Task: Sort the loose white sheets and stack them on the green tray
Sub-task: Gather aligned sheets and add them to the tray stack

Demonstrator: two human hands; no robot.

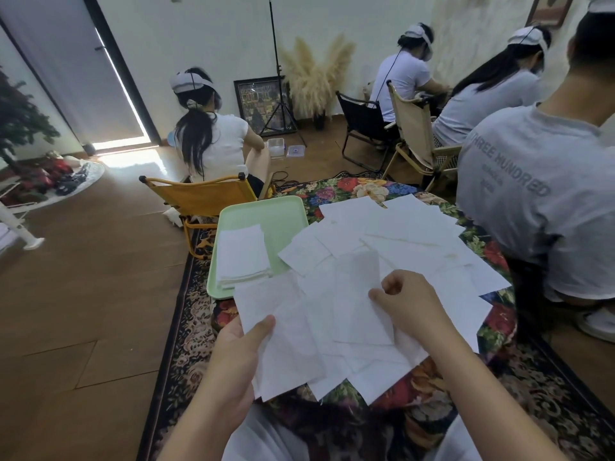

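Observation:
Several loose white sheets [392,241] lie spread over a table with a floral cloth [362,188]. At the table's left stands the green tray [266,211] with a neat stack of white sheets [241,256] in it. My left hand [238,367] holds a white sheet [276,327] by its near left edge, thumb on top. My right hand [409,306] pinches the right edge of another sheet [357,294] that stands lifted above the pile.
A person in a grey shirt [539,201] sits close at the table's right. An orange folding chair [199,197] with a seated person stands just beyond the tray. Further people on chairs sit at the back right. A patterned rug [186,321] lies underfoot.

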